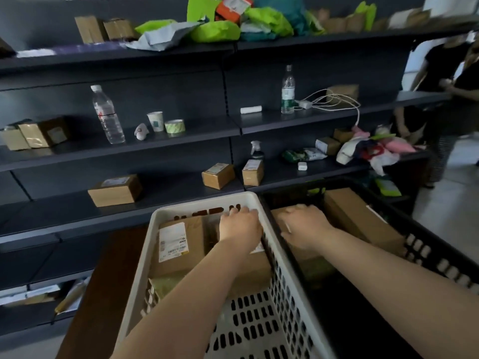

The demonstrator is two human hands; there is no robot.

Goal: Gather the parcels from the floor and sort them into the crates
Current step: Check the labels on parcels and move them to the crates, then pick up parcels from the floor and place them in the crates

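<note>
A white slotted crate [202,200] and a black crate [427,257] stand side by side in front of me. In the white crate lie a labelled cardboard parcel [178,244] and a second brown parcel [256,268]. My left hand [239,225] lies on that second parcel, fingers curled over its far edge near the crate's far wall. My right hand [303,225] reaches into the black crate and curls over a cardboard parcel [278,216] there. A long cardboard box [357,216] lies to its right in the same crate.
Dark shelving [155,149] fills the view ahead, carrying small cardboard boxes [115,190], water bottles [107,117], a cup, tape and green mailer bags [215,29]. The crates rest on a brown surface [101,281]. People [445,81] stand at the far right on a pale floor.
</note>
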